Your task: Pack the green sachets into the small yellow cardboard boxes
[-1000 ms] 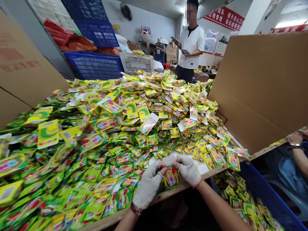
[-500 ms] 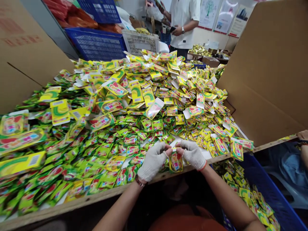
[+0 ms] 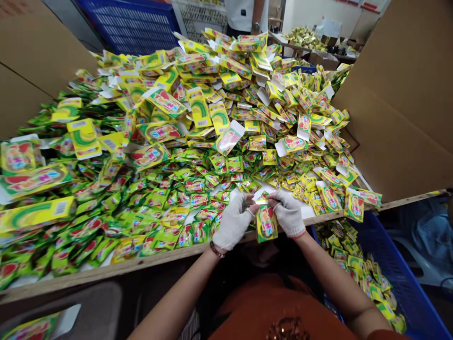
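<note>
A small yellow-green carton (image 3: 266,225) with a watermelon print hangs upright at the table's front edge, its top end between my gloved hands. My left hand (image 3: 232,222) has its fingers curled in a pinch at the carton's upper left. From the upper right, my right hand (image 3: 288,215) pinches the same carton with thumb and fingertips. Both hands wear white knitted gloves that leave fingertips bare. The fingers partly hide the carton's top flaps. Just beyond them lie green candy packets (image 3: 198,200) and smaller yellow packets (image 3: 304,191).
A tall heap of flattened or open cartons (image 3: 200,108) covers the table's back. Cardboard walls (image 3: 399,104) stand at both sides. A blue crate (image 3: 399,264) of packets sits below right. Behind the heap, a person in a white shirt (image 3: 244,16) stands near more crates.
The view has tilted down, showing less of the person behind and more of my lap. Both hands stay at the carton, with the left fingers slightly shifted.
</note>
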{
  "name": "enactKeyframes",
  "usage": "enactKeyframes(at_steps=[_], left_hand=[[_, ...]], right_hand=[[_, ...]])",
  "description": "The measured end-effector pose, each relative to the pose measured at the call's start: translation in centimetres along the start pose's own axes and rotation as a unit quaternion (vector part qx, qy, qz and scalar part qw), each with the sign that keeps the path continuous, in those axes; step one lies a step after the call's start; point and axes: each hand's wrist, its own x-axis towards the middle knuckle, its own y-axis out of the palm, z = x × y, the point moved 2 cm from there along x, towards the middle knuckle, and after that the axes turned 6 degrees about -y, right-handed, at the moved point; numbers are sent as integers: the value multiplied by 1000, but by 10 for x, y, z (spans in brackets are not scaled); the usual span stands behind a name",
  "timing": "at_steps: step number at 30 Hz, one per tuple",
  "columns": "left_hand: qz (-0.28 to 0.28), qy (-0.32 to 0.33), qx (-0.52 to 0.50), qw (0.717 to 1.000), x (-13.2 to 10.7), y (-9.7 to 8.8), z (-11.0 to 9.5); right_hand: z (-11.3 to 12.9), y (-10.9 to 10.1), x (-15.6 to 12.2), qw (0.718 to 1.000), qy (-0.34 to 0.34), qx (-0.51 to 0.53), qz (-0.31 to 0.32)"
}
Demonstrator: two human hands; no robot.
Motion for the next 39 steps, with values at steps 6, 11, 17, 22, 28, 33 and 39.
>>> enactKeyframes(at_steps=[6, 11, 17, 22, 28, 33, 39], left_hand=[[-26, 123, 105, 987, 3, -7, -15], [-66, 250, 191, 947, 1, -11, -17], [-43, 262, 178, 947, -9, -13, -8], [-39, 241, 161, 956, -20, -15, -3], [-9, 285, 142, 948, -16, -13, -11], [-4, 324, 150, 934, -21, -11, -15], [20, 258, 159, 953, -18, -11, -20]], right_hand=[[3, -7, 9, 999, -46, -3, 13], [8, -12, 8, 996, -70, -26, 46], [22, -17, -1, 994, -80, -31, 68], [31, -21, 1, 991, -62, -53, 102], [22, -31, 5, 970, -164, -56, 172], [17, -34, -3, 958, -205, -51, 192], [11, -18, -4, 982, -142, -18, 126]])
